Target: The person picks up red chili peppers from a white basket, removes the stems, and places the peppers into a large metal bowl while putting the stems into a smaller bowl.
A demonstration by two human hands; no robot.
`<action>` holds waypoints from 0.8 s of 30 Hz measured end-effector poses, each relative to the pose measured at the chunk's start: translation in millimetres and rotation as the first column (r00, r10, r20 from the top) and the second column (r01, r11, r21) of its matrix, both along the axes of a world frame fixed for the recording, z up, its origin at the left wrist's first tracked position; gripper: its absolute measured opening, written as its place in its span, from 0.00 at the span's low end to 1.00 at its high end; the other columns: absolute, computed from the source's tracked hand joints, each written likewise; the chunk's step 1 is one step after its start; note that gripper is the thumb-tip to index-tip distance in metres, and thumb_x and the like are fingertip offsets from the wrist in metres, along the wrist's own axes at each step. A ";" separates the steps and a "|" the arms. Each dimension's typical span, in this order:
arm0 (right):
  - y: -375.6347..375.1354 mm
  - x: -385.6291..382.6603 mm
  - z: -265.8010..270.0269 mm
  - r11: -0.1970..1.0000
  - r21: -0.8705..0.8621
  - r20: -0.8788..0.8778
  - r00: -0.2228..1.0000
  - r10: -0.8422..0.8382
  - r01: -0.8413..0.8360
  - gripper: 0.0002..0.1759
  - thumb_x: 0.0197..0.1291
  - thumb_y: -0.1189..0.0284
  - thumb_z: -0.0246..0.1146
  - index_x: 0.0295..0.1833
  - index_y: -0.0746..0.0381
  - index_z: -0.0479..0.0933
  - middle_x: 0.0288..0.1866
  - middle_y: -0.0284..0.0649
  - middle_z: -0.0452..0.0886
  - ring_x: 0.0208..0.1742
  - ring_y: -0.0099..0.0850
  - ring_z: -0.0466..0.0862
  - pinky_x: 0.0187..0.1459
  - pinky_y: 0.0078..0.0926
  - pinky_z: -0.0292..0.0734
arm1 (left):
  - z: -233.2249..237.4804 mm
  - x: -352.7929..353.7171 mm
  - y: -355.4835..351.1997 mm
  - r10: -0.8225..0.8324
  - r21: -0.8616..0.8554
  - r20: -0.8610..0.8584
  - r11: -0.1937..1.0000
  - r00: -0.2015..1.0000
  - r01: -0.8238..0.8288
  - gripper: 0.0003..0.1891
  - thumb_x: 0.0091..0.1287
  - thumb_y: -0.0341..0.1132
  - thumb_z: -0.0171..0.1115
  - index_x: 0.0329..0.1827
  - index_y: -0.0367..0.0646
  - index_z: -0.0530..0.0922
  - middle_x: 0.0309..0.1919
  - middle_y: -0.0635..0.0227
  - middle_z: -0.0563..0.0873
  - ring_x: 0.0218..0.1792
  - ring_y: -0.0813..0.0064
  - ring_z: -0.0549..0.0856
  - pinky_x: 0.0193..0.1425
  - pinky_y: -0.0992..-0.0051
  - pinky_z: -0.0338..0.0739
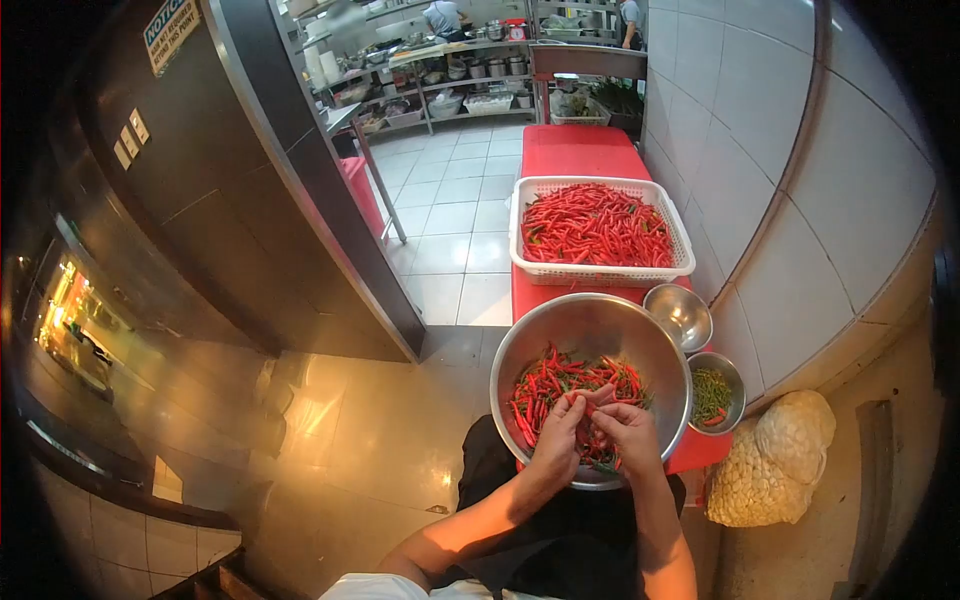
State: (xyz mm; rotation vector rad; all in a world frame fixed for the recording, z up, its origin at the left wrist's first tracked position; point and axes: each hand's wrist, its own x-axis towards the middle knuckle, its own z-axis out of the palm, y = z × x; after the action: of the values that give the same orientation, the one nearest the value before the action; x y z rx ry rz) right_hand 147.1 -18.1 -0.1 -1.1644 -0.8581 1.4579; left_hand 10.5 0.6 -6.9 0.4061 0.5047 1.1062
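Observation:
Over a large steel bowl (508,350) with red chilies (540,385) in it, my left hand (562,432) and my right hand (628,432) are close together. Thumb and fingers of each are pinched around a red chili between them. Behind the bowl, a white plastic basket (600,272) holds a heap of red chilies. To the right are a small steel bowl (680,315), which looks empty, and another small bowl (738,395) with green stems and a few red bits.
A red bench (580,150) bears the basket and bowls. A bulky pale sack (775,460) lies on the floor at right, beside the tiled wall (740,130). Metal shelves (430,95) and two people (443,18) are in the kitchen beyond.

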 end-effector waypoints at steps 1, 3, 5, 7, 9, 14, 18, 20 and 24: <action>-0.3 0.7 -1.0 1.000 -0.015 -0.023 1.000 0.005 -0.006 0.06 0.66 0.73 0.70 0.42 0.64 0.85 0.30 0.30 0.84 0.28 0.16 0.80 0.28 0.15 0.74 | -0.4 -1.8 0.8 -0.027 -0.010 0.018 1.000 0.999 0.027 0.11 0.84 0.39 0.45 0.52 0.45 0.75 0.65 0.61 0.83 0.50 0.71 0.87 0.44 0.71 0.83; -0.5 3.1 -1.6 0.999 -0.045 -0.067 0.998 0.015 -0.018 0.06 0.66 0.73 0.70 0.42 0.65 0.85 0.30 0.30 0.84 0.28 0.16 0.80 0.29 0.14 0.74 | -1.5 -4.6 2.6 -0.079 -0.028 0.058 0.996 0.995 0.081 0.11 0.84 0.40 0.44 0.53 0.46 0.75 0.65 0.62 0.83 0.46 0.73 0.87 0.41 0.71 0.83; -0.9 3.1 1.2 0.998 -0.069 -0.080 0.997 0.008 -0.014 0.06 0.66 0.73 0.69 0.41 0.65 0.85 0.30 0.31 0.84 0.28 0.17 0.80 0.29 0.15 0.74 | -3.7 -7.1 2.1 -0.095 -0.019 0.061 0.995 0.994 0.096 0.11 0.84 0.39 0.44 0.53 0.45 0.75 0.65 0.60 0.82 0.45 0.72 0.87 0.42 0.71 0.83; -2.4 -1.2 5.3 0.998 -0.066 -0.046 0.999 -0.024 0.021 0.05 0.66 0.74 0.69 0.41 0.66 0.85 0.30 0.31 0.84 0.28 0.17 0.80 0.30 0.15 0.74 | -3.0 -6.7 2.4 -0.068 -0.003 0.007 0.998 0.998 0.068 0.11 0.84 0.39 0.44 0.53 0.45 0.74 0.65 0.59 0.82 0.48 0.71 0.87 0.44 0.70 0.83; -3.1 -9.2 10.1 0.996 -0.033 0.035 0.996 -0.084 0.085 0.05 0.66 0.75 0.68 0.41 0.66 0.85 0.29 0.31 0.84 0.28 0.17 0.80 0.30 0.15 0.74 | -2.9 -0.9 2.0 0.010 -0.021 -0.036 1.000 0.999 -0.011 0.11 0.84 0.39 0.44 0.53 0.45 0.74 0.66 0.59 0.82 0.52 0.70 0.86 0.47 0.69 0.84; -4.2 -14.1 7.5 0.979 0.185 0.280 0.950 -0.139 0.089 0.04 0.67 0.76 0.66 0.39 0.65 0.84 0.28 0.30 0.81 0.27 0.15 0.78 0.29 0.15 0.72 | -2.6 0.2 3.6 -0.007 -0.063 0.037 0.998 0.999 0.010 0.12 0.84 0.40 0.45 0.54 0.44 0.74 0.64 0.59 0.82 0.58 0.69 0.84 0.53 0.67 0.85; -4.9 -5.9 21.4 0.996 0.091 0.153 0.987 -0.039 0.025 0.05 0.67 0.76 0.65 0.37 0.65 0.82 0.28 0.29 0.80 0.27 0.15 0.77 0.29 0.15 0.72 | -4.5 -11.0 8.4 -0.154 -0.063 0.070 0.985 0.986 0.158 0.12 0.83 0.41 0.47 0.55 0.43 0.74 0.63 0.59 0.82 0.57 0.70 0.85 0.55 0.66 0.85; -6.4 -6.8 16.9 0.998 0.051 0.157 0.987 -0.042 0.034 0.05 0.67 0.76 0.65 0.37 0.66 0.81 0.27 0.28 0.79 0.27 0.16 0.77 0.29 0.18 0.72 | -11.3 -15.0 10.1 -0.200 -0.013 0.089 0.979 0.976 0.202 0.12 0.83 0.40 0.47 0.55 0.43 0.74 0.63 0.59 0.83 0.55 0.69 0.85 0.58 0.65 0.84; -2.0 -18.6 2.7 0.817 0.575 0.671 0.598 -0.439 -0.047 0.04 0.68 0.77 0.62 0.40 0.67 0.78 0.27 0.32 0.79 0.26 0.21 0.76 0.29 0.27 0.74 | -15.7 0.4 2.8 0.077 -0.054 -0.130 0.995 0.989 -0.084 0.11 0.83 0.36 0.46 0.55 0.41 0.75 0.61 0.55 0.84 0.57 0.67 0.85 0.65 0.66 0.80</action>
State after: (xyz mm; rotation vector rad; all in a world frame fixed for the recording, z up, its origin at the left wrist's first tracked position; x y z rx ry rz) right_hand 128.5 -20.2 2.6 -1.3878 -1.5588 0.3534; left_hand 10.9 3.4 -22.5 0.4091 0.6701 1.1449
